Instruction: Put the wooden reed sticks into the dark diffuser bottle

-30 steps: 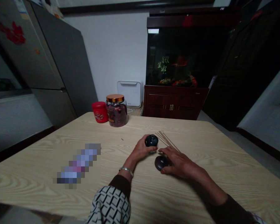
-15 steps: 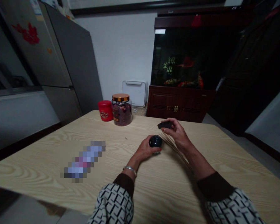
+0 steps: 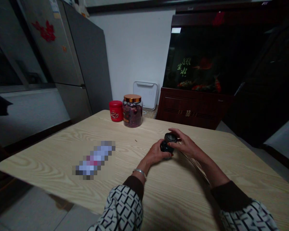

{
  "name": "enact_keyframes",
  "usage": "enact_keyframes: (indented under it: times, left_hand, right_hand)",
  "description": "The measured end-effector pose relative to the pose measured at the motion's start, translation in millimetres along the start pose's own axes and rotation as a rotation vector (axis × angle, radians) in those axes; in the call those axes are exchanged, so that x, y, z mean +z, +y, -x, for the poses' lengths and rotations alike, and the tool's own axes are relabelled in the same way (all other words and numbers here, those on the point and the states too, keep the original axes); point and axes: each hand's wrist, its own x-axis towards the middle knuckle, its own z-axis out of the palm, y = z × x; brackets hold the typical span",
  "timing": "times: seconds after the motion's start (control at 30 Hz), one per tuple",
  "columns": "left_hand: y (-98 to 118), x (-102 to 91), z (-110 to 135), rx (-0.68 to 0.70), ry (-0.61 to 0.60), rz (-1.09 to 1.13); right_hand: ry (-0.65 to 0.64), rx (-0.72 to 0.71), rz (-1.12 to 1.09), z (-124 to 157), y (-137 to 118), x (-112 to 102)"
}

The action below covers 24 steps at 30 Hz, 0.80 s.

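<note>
left hand [image 3: 154,153] grips dark pot [image 3: 163,147] (right hand [image 3: 183,143] on lid [image 3: 170,137])

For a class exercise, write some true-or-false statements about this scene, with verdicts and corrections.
The left hand holds a dark round object. True.
The right hand lies flat on the table. False: it is raised, holding a dark disc above that object.
The red canister stands right of the glass jar. False: it stands left of it in this view.
The jar has a copper-coloured lid. True.
Thin sticks stand inside the jar. False: they lie on the wooden table under the right forearm.
</note>
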Motion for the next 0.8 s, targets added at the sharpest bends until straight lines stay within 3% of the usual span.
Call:
enact_keyframes:
  times: [0.2,0.4,0.47,0.63,0.7,0.8]
  left_hand:
    - [0.4,-0.5,0.4,0.000,-0.015,0.025]
    - [2.4,0.0,0.5,-0.008,-0.027,0.022]
    - [1.9,0.4,0.5,0.008,-0.025,0.021]
    - [-0.9,-0.2,0.9,0.039,0.004,-0.006]
    - [-1.0,-0.8,1.1,0.045,0.010,-0.011]
    - [0.1,-1.3,1.0,0.031,0.004,-0.017]
  right_hand:
    - [-0.131,-0.034,0.291,-12.1,-17.2,-12.5]
    - [-0.131,0.108,0.664,-16.2,-39.3,-10.9]
    - [-0.133,0.106,0.623,-13.4,-37.8,-12.6]
    - [-0.243,0.007,0.272,-3.5,-25.3,-25.2]
    - [-0.230,0.057,0.289,0.2,-24.7,-31.1]
    - [-0.080,0.180,0.464,3.9,-30.1,-37.9]
